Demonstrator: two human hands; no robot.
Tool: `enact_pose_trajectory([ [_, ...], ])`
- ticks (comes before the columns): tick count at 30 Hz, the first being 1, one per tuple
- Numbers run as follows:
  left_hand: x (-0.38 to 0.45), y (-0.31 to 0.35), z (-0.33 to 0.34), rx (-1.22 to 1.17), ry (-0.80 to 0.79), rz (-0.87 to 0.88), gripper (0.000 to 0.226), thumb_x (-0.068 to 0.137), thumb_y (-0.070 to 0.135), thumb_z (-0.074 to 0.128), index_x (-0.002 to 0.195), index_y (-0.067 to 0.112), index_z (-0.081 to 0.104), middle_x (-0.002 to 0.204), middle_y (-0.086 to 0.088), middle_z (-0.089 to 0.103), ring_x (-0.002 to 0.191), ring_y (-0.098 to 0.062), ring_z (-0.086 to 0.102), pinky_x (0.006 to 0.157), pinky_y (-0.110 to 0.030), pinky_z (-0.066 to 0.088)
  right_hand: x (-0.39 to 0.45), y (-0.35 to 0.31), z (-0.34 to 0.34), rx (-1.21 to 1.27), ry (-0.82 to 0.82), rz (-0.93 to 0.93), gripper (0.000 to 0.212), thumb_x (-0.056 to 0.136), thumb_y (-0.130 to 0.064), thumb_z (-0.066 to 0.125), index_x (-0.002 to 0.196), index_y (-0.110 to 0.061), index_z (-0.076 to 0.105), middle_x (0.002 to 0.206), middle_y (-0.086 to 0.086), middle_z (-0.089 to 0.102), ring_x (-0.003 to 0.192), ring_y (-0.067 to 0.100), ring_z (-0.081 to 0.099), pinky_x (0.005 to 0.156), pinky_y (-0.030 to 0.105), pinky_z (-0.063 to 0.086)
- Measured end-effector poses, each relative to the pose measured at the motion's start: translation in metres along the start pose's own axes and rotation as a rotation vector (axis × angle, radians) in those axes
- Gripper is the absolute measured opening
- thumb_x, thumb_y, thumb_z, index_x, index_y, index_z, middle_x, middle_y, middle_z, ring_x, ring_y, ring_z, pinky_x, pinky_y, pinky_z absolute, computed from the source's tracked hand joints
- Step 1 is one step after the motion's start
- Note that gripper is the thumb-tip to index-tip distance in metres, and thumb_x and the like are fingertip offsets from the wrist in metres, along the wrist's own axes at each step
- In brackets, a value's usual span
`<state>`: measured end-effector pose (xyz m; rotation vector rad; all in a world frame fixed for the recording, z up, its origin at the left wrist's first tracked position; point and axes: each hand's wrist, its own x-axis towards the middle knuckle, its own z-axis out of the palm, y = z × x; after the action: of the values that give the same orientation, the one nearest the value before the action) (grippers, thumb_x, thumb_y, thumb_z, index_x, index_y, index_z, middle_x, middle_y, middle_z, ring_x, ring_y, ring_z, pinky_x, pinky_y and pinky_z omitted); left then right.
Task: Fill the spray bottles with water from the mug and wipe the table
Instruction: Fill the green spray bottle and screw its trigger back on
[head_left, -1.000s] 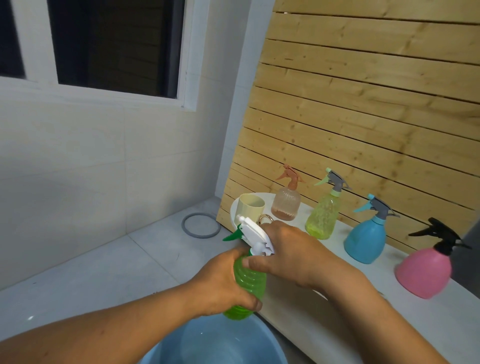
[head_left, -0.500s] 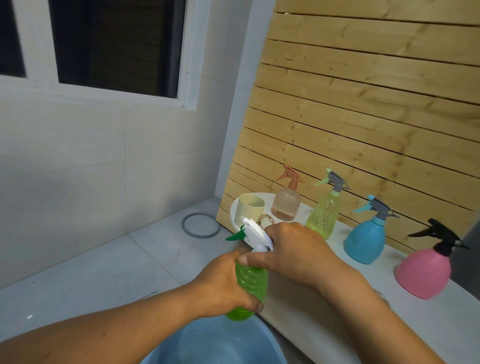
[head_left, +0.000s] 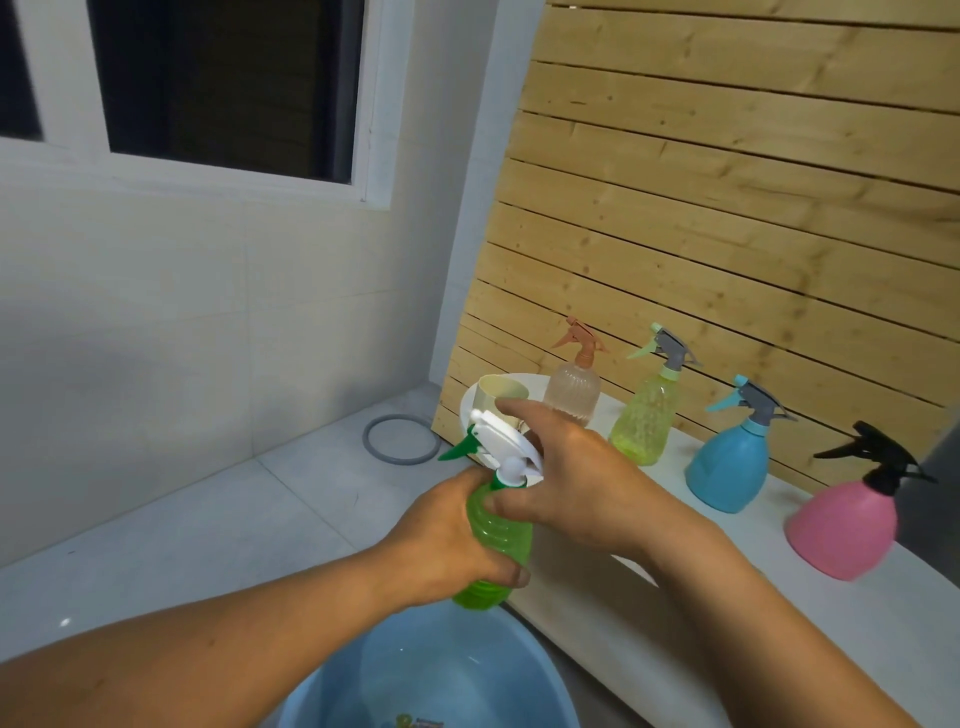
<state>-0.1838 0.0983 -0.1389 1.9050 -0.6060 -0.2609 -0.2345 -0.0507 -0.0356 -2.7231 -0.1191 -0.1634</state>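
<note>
Left hand (head_left: 457, 540) wraps green bottle (head_left: 496, 545) over blue basin (head_left: 431, 675) — catches spills; right hand (head_left: 571, 483) pinches white sprayer head (head_left: 506, 447), likely unscrewing.

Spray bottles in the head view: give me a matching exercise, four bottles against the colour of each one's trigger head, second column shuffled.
Bottles:
1. green bottle
2. yellow bottle
3. blue bottle
4. pink bottle

Trigger heads:
A. black
B. white with green nozzle
C. grey with blue nozzle
D. grey with pale green nozzle

Pairs: 1-B, 2-D, 3-C, 4-A
</note>
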Motion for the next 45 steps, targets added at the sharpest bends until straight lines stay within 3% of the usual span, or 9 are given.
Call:
enact_pose_trajectory([
  [2,0.000,0.002,-0.001,0.005,0.005,0.007,0.081,0.052,0.032,0.097,0.121,0.047,0.058,0.107,0.018,0.071,0.099,-0.006,0.069,0.089,-0.035,0.061,0.000,0.000,-0.004,0.014,-0.028,-0.012,0.089,0.072,-0.035,0.078,0.143,-0.055,0.028,0.111,-0.010,0.064,0.093,0.015,0.064,0.079,0.041,0.057],
  [5,0.000,0.003,0.000,0.007,0.014,-0.020,0.076,0.052,0.031,0.099,0.117,0.044,0.060,0.105,0.016,0.071,0.097,-0.005,0.069,0.086,-0.031,0.061,-0.001,-0.005,-0.001,-0.191,0.106,-0.041,0.082,0.076,-0.048,0.076,0.143,-0.050,0.029,0.089,-0.011,0.064,0.086,0.021,0.064,0.067,0.034,0.045],
  [9,0.000,0.006,0.000,-0.025,0.026,-0.032,0.067,0.057,0.022,0.099,0.111,0.041,0.064,0.101,0.015,0.074,0.091,0.000,0.071,0.084,-0.027,0.061,0.000,-0.005,0.008,-0.181,0.195,-0.020,0.080,0.077,-0.062,0.072,0.144,-0.047,0.030,0.108,-0.008,0.068,0.096,0.023,0.065,0.076,0.034,0.049],
  [14,0.000,0.009,-0.006,-0.005,0.031,-0.011,0.072,0.059,0.024,0.099,0.119,0.039,0.062,0.101,0.015,0.074,0.089,0.000,0.070,0.078,-0.021,0.060,0.001,-0.001,-0.001,0.092,0.037,-0.010,0.093,0.073,-0.028,0.079,0.140,-0.063,0.024,0.099,-0.009,0.068,0.089,0.019,0.067,0.079,0.046,0.058],
  [19,0.001,0.007,-0.006,0.002,0.024,-0.033,0.071,0.055,0.030,0.099,0.115,0.040,0.063,0.102,0.014,0.073,0.094,-0.006,0.071,0.084,-0.032,0.062,0.002,-0.003,0.004,-0.120,0.166,0.017,0.092,0.072,-0.055,0.080,0.145,-0.054,0.024,0.094,-0.008,0.066,0.088,0.021,0.063,0.073,0.034,0.052],
  [24,0.002,0.007,-0.009,0.000,0.012,-0.032,0.072,0.056,0.029,0.098,0.118,0.040,0.063,0.102,0.015,0.074,0.095,-0.008,0.072,0.085,-0.034,0.063,0.003,0.002,0.005,0.152,0.066,0.028,0.091,0.075,-0.034,0.086,0.145,-0.055,0.031,0.114,-0.009,0.066,0.094,0.011,0.064,0.081,0.030,0.056],
  [32,0.001,0.015,-0.008,0.047,0.090,-0.046,0.064,0.059,0.028,0.099,0.108,0.040,0.060,0.101,0.014,0.072,0.091,-0.003,0.069,0.076,-0.024,0.056,0.001,-0.001,0.013,0.211,0.186,0.043,0.086,0.076,-0.032,0.087,0.142,-0.048,0.035,0.101,-0.009,0.068,0.088,0.005,0.064,0.076,0.025,0.053],
  [38,0.000,0.025,-0.028,-0.085,-0.066,-0.047,0.080,0.062,0.022,0.100,0.128,0.036,0.056,0.110,0.010,0.076,0.096,-0.002,0.073,0.078,-0.020,0.058,0.000,-0.004,-0.003,0.295,0.232,0.029,0.078,0.076,-0.031,0.088,0.139,-0.046,0.043,0.100,-0.019,0.062,0.095,-0.003,0.060,0.073,0.014,0.046],
  [45,0.005,0.026,-0.039,-0.032,-0.049,0.011,0.073,0.062,0.016,0.101,0.123,0.029,0.063,0.107,0.005,0.077,0.097,-0.010,0.074,0.087,-0.034,0.063,0.001,-0.010,-0.028,0.349,0.301,0.011,0.066,0.074,-0.026,0.089,0.131,-0.040,0.057,0.102,-0.013,0.070,0.090,0.002,0.067,0.081,0.030,0.055],
])
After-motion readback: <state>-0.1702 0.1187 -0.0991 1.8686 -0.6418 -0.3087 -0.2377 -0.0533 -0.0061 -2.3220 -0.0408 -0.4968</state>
